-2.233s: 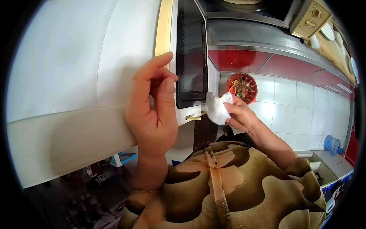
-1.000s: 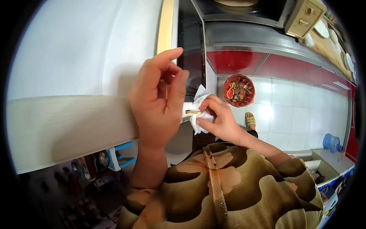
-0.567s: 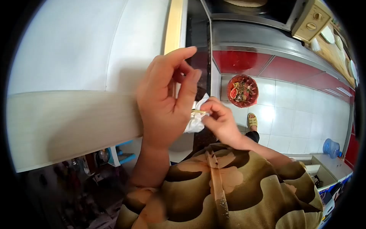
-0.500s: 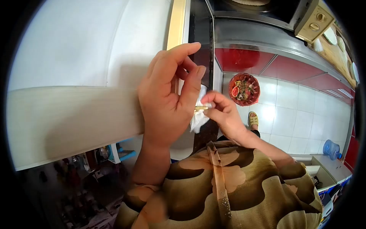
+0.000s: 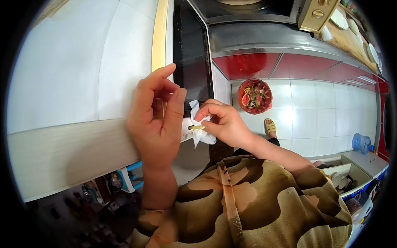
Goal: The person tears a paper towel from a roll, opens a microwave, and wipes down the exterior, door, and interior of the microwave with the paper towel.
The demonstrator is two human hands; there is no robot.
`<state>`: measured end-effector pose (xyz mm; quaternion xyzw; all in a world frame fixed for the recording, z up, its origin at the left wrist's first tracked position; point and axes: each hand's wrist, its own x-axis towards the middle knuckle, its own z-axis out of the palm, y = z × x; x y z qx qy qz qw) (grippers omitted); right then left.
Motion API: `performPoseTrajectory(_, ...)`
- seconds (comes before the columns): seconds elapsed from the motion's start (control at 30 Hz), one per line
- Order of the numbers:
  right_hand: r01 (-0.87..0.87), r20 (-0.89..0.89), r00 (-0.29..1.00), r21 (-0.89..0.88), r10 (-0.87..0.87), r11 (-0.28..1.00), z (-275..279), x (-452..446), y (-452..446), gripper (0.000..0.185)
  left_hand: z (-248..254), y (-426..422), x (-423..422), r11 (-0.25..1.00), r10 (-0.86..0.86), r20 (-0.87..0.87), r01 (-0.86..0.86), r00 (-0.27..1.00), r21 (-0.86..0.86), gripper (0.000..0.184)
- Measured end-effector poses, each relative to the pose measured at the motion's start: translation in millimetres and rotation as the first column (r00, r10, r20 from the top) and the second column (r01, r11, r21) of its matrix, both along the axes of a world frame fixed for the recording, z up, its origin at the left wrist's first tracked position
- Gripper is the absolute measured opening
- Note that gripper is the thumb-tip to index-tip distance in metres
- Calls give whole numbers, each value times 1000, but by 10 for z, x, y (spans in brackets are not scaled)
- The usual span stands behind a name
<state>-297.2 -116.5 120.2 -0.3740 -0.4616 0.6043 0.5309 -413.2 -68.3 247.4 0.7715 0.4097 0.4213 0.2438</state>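
knob (image 5: 318,14) markings: unreadably small
right hand (image 5: 226,120): grip pinching white cloth (image 5: 201,138) against handle (image 5: 194,127) by dark panel's (image 5: 193,60) corner
left hand (image 5: 154,120): grip spread

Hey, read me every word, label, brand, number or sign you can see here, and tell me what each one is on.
None: no word, label, brand, number or sign can be read.
Cream control panel with knobs: any markings are too small to read.
White cloth in the right hand: no lettering visible.
Toward the edges of the view: too small or blurred to tell.
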Motion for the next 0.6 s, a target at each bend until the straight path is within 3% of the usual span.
performPoseTrajectory(0.07, -1, 3, 1000, 7, 1, 1000, -127, -49, -9, 13, -11, -1, -3, 1000, 4, -32, -3, 999, 19, 31)
performPoseTrajectory(0.13, 45, 184, 981, 117, -66, 992, -333, -74, -51, 12, -5, 23, -21, 999, 1, -68, 1, 998, 32, 31)
performPoseTrajectory(0.2, 55, 198, 978, 68, -68, 996, -402, -36, -36, 12, -19, 18, -19, 1000, -7, -21, 8, 1000, 30, 31)
performPoseTrajectory(0.27, 60, 247, 963, 203, -110, 977, -380, 27, 63, 16, -24, 14, -11, 1000, -22, 8, 22, 1000, 21, 31)
performPoseTrajectory(0.3, 86, 247, 963, 92, -107, 992, -307, 95, 119, 17, -18, 10, 5, 999, -33, 13, 33, 999, -4, 30)
performPoseTrajectory(0.33, 190, 186, 963, 36, -194, 981, -350, 113, 209, 17, -9, 5, 2, 999, -41, 17, 42, 999, -35, 30)
performPoseTrajectory(0.4, 143, -151, 974, -176, -170, 974, -301, 198, 353, 18, 6, 14, -9, 999, -13, 30, 15, 999, -45, 30)
performPoseTrajectory(0.43, 143, -154, 973, -186, -173, 972, -211, 209, 311, 18, 5, 16, -11, 999, 1, 51, 2, 999, -43, 30)
performPoseTrajectory(0.53, 35, -291, 955, -110, -66, 993, 118, 215, 308, 19, -29, 28, -18, 1000, -14, 44, 14, 999, 2, 32)
performPoseTrajectory(0.6, 54, -281, 960, 154, -9, 987, 280, 188, 259, 20, -10, 37, -29, 1000, -17, 51, 17, 999, 10, 32)
